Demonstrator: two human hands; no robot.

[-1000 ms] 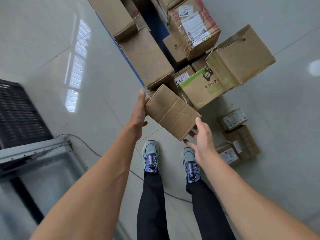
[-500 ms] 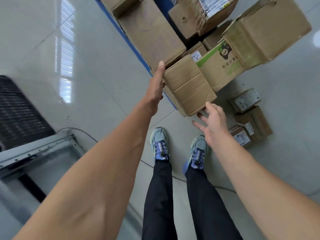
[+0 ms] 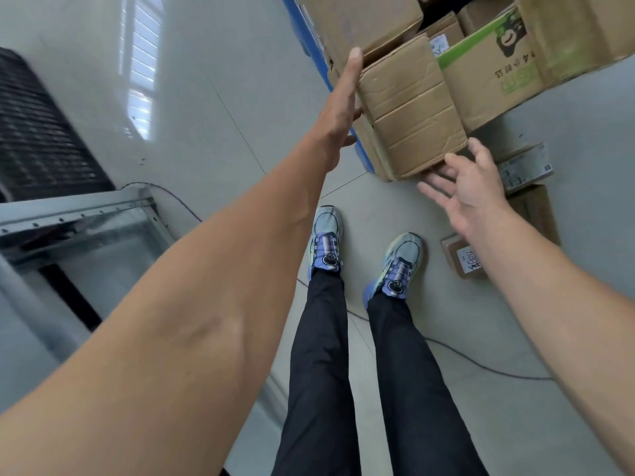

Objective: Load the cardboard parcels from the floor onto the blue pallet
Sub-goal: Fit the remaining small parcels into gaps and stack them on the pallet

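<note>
The left hand (image 3: 343,97) is held flat, fingers straight and together, and is pressed against the side of a plain cardboard parcel (image 3: 409,108). The right hand (image 3: 470,187) is spread, fingers relaxed, just under the parcel's near corner; whether that corner is touched cannot be told. The parcel is framed between the two hands, at the near corner of the blue pallet (image 3: 304,32), whose edge is seen just beyond the left hand. A green-printed parcel (image 3: 488,73) is stacked beyond the right hand, against the plain one. A white-labelled parcel (image 3: 525,168) is seen on the floor just right of the right hand, and a small brown parcel (image 3: 464,257) beneath its wrist.
</note>
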